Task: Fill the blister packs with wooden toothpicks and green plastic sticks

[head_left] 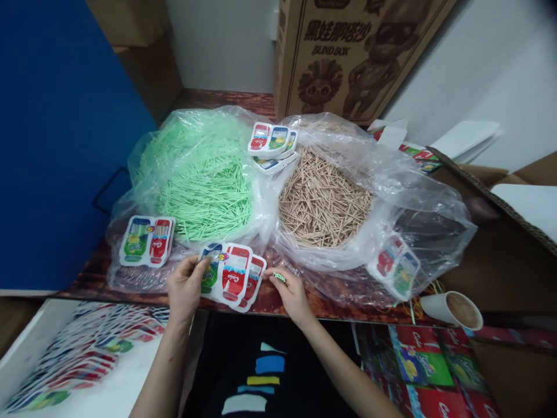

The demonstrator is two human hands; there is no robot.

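Observation:
My left hand is closed, thumb on top, on the left edge of a few overlapping can-shaped cards printed in red and green. To their right, my right hand is curled with a small bundle of short green sticks in its fingers. Its fingertips are at the cards' right edge; whether they touch is unclear. Beyond the left hand lies a clear bag of green sticks. Beside it, another bag holds brown sticks.
A card with sticks in it lies at the left, and several cards sit between the bags. A paper cup lies tilted at the right edge. A white box holds rows of cards. A large carton stands behind.

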